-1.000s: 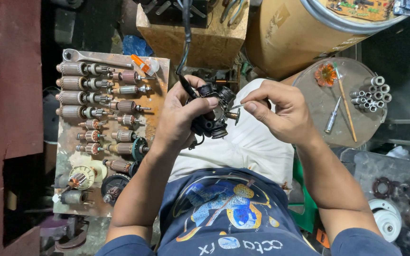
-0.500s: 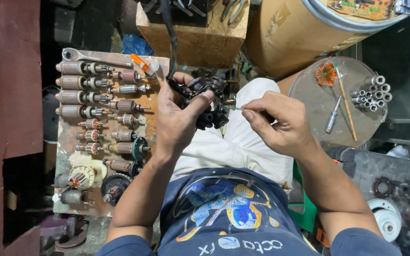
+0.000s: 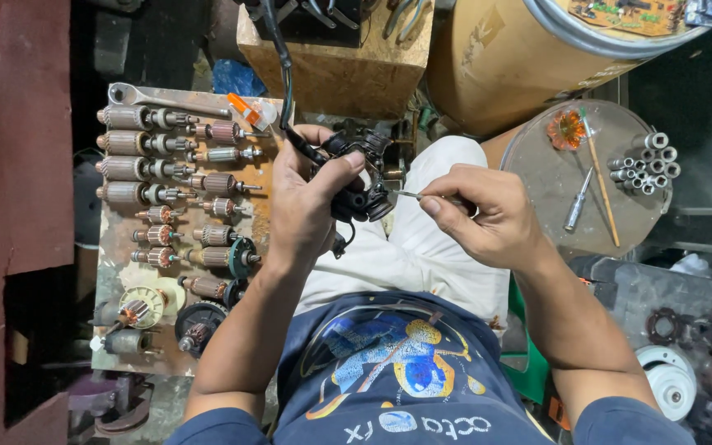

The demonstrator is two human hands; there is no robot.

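Beside the rusty flat metal surface (image 3: 117, 346) carrying rows of copper-wound motor armatures (image 3: 138, 142), the left hand (image 3: 306, 202) is clamping its grip around a black corded motor housing (image 3: 356, 177) over the lap, steadying it while the right hand (image 3: 488, 214) is pinching a thin metal probe (image 3: 409, 195) against it.

9 o'clock: board (image 3: 117, 239) full of motor parts (image 3: 146, 169) | 12 o'clock: wood block (image 3: 331, 70) blocks | 3 o'clock: round lid (image 3: 537, 177) partly bare
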